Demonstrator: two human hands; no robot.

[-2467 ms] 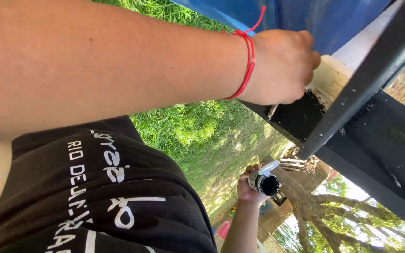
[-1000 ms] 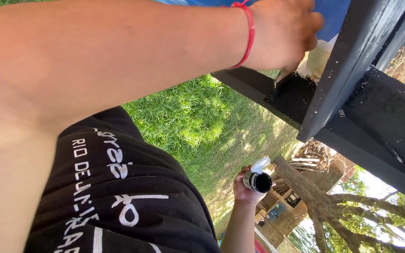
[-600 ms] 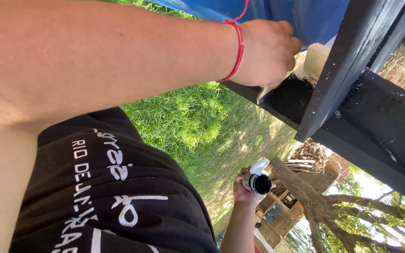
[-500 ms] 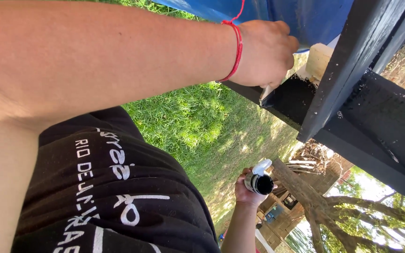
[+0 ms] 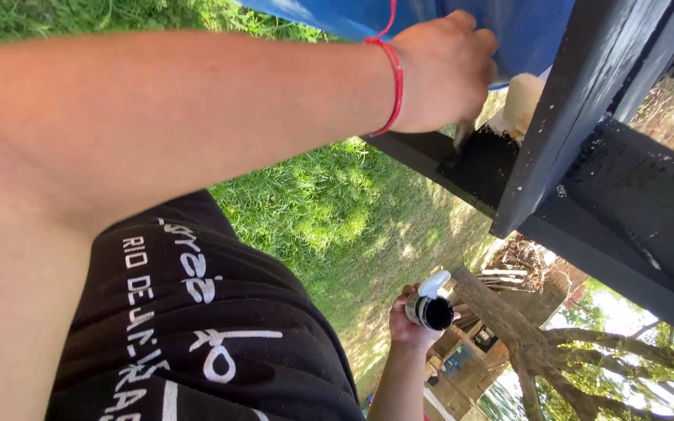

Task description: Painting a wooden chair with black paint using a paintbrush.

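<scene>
My right hand (image 5: 442,74), with a red string bracelet on the wrist, reaches across the top of the view and grips a small paintbrush (image 5: 462,137). The brush tip touches a wet black patch on a black wooden beam (image 5: 485,168). Most of the brush is hidden by my fingers. Lower down, my left hand (image 5: 407,323) holds a small open can of black paint (image 5: 431,309), its mouth turned toward me, well below the beam.
Black-painted posts and beams (image 5: 626,203) fill the right side, with a blue surface (image 5: 524,31) above them. Sunlit grass (image 5: 329,210) lies behind. My black shirt (image 5: 196,327) fills the lower left. A bare tree (image 5: 524,335) and small structures stand far off.
My right hand has shifted slightly along the beam with the brush, back and forth near the same black patch. The paint can stays held low in my left hand.
</scene>
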